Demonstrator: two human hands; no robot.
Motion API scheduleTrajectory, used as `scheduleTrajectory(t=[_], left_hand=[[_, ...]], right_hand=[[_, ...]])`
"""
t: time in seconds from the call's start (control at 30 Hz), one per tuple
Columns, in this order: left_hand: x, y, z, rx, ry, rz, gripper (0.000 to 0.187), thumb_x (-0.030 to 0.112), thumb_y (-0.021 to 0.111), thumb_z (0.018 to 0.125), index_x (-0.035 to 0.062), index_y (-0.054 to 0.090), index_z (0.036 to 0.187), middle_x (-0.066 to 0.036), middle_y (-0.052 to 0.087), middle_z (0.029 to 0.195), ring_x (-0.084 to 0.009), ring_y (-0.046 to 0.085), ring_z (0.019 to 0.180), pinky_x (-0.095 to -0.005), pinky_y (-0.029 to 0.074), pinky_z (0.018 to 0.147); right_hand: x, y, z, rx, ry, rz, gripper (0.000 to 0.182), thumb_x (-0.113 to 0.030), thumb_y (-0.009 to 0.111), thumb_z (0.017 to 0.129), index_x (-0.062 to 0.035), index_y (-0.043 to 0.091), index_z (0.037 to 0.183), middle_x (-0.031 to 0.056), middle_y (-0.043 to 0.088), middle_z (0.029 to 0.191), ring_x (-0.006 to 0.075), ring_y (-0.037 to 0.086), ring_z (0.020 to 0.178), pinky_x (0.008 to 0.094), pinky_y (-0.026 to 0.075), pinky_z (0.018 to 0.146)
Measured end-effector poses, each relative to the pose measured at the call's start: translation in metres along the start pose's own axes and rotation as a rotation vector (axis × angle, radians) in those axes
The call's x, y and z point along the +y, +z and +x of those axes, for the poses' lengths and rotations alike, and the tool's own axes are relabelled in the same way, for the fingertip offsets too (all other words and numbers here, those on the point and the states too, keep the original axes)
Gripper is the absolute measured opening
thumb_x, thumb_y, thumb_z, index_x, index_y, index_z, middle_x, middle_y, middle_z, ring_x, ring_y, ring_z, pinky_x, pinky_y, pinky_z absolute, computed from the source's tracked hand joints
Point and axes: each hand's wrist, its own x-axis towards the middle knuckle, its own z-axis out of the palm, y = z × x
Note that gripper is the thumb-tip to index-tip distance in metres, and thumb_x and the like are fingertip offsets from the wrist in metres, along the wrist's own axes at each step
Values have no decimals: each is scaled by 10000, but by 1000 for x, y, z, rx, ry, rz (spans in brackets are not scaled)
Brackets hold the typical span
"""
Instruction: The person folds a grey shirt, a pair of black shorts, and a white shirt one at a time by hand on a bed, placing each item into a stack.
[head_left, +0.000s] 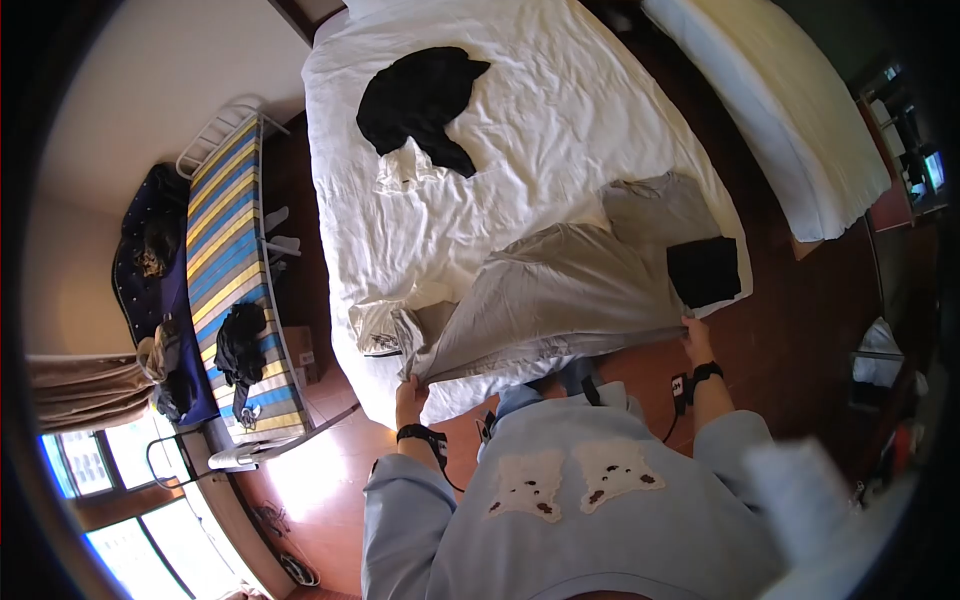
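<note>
A wide grey garment [560,285] is stretched across the near end of the bed, its lower edge pulled into a nearly straight line. My left hand [410,392] pinches one corner of that edge, and my right hand [697,343] grips the other. Close to my right hand lies a folded black cloth [703,272]. Beyond it, a grey-brown top [665,205] is spread flat, partly covered by the garment. Beside my left hand sits a crumpled pale cloth [378,328] with a dark stripe.
Farther up the white-sheeted bed [560,120] lie a black garment [420,105] and a white cloth [405,168]. A striped folding bed [215,240] stands to the left, with black clothing [240,345] on it. A white padded piece [790,110] borders the right side.
</note>
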Motion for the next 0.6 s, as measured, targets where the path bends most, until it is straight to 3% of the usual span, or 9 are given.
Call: scheduleTrajectory(t=[0.27,0.4,0.53,0.6], left_hand=[[30,22,-4,71,-100,-56,162,104,473,782,56,460,936,-72,511,823,-224,507,717,-374,438,608],[41,31,-26,134,-73,237,138,165,513,777,73,480,875,-61,510,831,-220,516,670,-336,427,552],[72,44,-27,-115,-36,-62,101,158,495,804,79,489,867,-48,533,766,-198,526,685,-315,422,607],[91,59,-50,-92,37,-135,79,153,496,806,74,497,814,-43,530,722,-171,506,641,-301,417,590]], right_hand=[[-23,12,19,-3,23,-47,283,-157,568,685,-51,486,934,77,471,930,220,432,853,367,350,707],[-29,14,15,46,84,-119,258,-155,562,689,-51,482,910,95,482,922,221,469,816,355,391,654],[-53,14,2,-135,41,57,212,-137,546,706,-45,477,885,97,514,860,215,512,751,305,434,577],[-63,11,-2,-181,24,123,191,-132,538,721,-39,479,876,95,529,810,212,527,706,287,452,563]])
